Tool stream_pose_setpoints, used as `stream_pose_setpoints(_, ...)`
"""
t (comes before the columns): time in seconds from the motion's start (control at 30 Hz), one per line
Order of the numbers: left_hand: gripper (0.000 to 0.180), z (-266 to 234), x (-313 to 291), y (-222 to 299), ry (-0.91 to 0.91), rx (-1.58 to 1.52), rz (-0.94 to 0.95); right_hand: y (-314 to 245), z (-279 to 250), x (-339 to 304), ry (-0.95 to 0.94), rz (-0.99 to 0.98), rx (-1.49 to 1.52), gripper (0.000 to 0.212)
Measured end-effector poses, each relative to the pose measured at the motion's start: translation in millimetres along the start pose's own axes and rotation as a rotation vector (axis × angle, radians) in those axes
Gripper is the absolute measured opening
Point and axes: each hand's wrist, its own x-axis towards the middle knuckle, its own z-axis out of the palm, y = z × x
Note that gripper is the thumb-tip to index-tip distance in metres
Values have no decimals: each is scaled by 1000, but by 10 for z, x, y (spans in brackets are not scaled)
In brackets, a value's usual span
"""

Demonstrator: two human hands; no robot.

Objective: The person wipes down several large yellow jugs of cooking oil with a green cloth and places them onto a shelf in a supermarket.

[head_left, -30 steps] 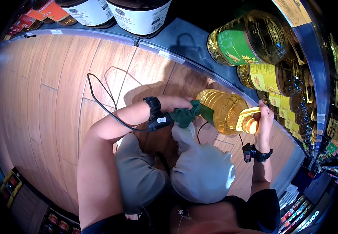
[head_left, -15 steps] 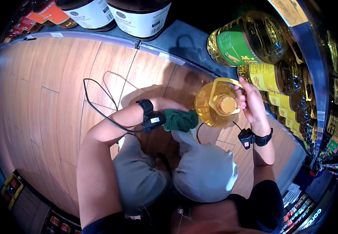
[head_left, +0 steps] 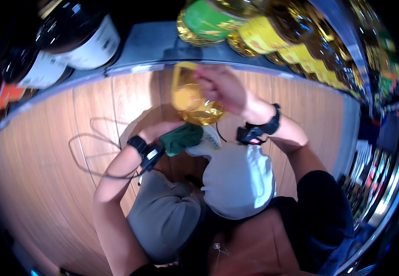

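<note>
Fingers closed round the yellow handle, my right hand (head_left: 222, 87) holds a clear jug of golden oil (head_left: 206, 114) in front of the shelf. The jug's yellow cap (head_left: 186, 98) faces up toward me, and motion blurs the hand and handle. Just below and left of the jug, my left hand (head_left: 161, 129) grips a bunched dark green cloth (head_left: 181, 139). Its fingertips are partly hidden by the cloth and the jug. I cannot tell whether the cloth touches the jug.
A low grey shelf (head_left: 151, 43) carries an oil bottle with a green label (head_left: 204, 20), several yellow-labelled bottles (head_left: 261, 34) and dark bottles with white labels (head_left: 89, 43). My bent knees (head_left: 238, 179) are close beneath the hands. A black cable (head_left: 73, 147) loops over the wood floor (head_left: 47, 161).
My view has turned right, so the shelf and bottles shift left. The jug, still held by its handle, appears farther left and higher; the left hand keeps the cloth beside it.
</note>
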Motion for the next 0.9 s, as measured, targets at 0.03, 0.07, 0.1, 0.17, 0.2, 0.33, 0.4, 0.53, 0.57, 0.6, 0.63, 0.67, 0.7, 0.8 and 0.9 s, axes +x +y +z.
stream_pose_setpoints(0.03,36,174,-7,120,56,172,85,52,-24,28,-35,4,48,21)
stream_pose_setpoints(0.07,38,335,-98,226,150,353,168,76,11,61,-96,16,104,21)
stream_pose_setpoints(0.1,41,490,-142,329,246,530,229,122,43,108,-86,12,109,20)
stream_pose_setpoints(0.17,42,387,-69,257,245,399,175,142,67,148,-85,2,118,20)
stream_pose_setpoints(0.2,42,340,-45,232,256,439,179,167,62,174,-114,22,116,19)
stream_pose_setpoints(0.33,42,277,-10,215,300,375,168,61,45,111,-157,26,38,18)
stream_pose_setpoints(0.4,39,252,-2,189,263,301,196,-64,87,-7,-166,2,-102,19)
stream_pose_setpoints(0.53,34,-207,310,-156,-74,-119,-77,-355,18,-372,-87,-82,-599,22)
stream_pose_setpoints(0.57,35,-277,421,-207,-86,-149,-137,-445,7,-459,-87,-82,-592,23)
stream_pose_setpoints(0.6,35,-185,480,-143,-100,-153,-115,-533,-35,-578,-14,-39,-746,25)
stream_pose_setpoints(0.63,35,-88,488,-105,-144,-129,-160,-583,-81,-673,-51,-10,-702,24)
stream_pose_setpoints(0.67,36,-42,485,-79,-187,-105,-204,-634,-63,-749,-54,-8,-791,21)
stream_pose_setpoints(0.7,37,-54,529,-87,-210,-110,-236,-704,-50,-810,-100,-12,-852,18)
stream_pose_setpoints(0.8,37,-149,553,-244,-372,-289,-238,-972,243,-873,-201,-19,-877,14)
stream_pose_setpoints(0.9,39,407,-42,-143,-62,-126,2,-1254,482,-1011,-307,-137,-1071,18)
